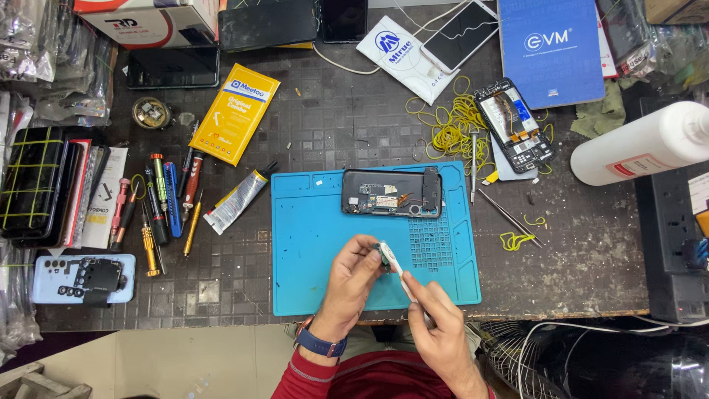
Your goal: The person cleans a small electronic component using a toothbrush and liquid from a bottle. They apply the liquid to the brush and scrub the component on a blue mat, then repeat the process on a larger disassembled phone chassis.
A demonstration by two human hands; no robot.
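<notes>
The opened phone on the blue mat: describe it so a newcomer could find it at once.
Start at the blue work mat in the middle of the dark table. Along its far edge, beyond both hands, lies the opened phone, lengthwise, back cover off, showing dark internals. Unlike the other opened phone among yellow rubber bands, it rests on the mat.

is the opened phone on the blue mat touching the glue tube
Apart. The head view shows the opened phone lying on the blue mat, while the glue tube lies off the mat's left edge, bare mat between them.
</notes>
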